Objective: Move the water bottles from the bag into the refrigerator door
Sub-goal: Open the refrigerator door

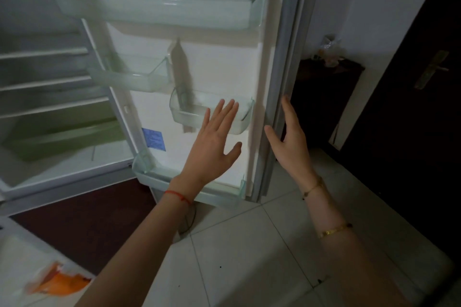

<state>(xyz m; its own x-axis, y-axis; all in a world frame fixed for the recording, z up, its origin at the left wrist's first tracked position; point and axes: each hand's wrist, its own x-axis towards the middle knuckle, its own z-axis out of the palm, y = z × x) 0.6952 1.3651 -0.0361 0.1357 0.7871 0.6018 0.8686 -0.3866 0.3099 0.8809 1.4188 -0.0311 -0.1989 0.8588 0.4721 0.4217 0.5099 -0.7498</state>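
The white refrigerator door (219, 62) stands wide open in front of me. It carries clear plastic bins: a long top bin (159, 11), a small middle-left bin (129, 77), a small middle-right bin (212, 114) and a bottom bin (154, 177). I see no bottle in any of them. My left hand (214, 142) is spread flat in front of the middle-right bin, holding nothing. My right hand (289, 137) is open, its fingers lying along the door's grey gasket edge (287, 57). No water bottle and no bag can be made out with certainty.
The fridge interior (50, 82) with white shelves and a green drawer lies to the left. A dark door with a handle (431, 70) and a dark cabinet (324, 97) are on the right. White tile floor (249, 257) below; an orange and white object (57, 281) at bottom left.
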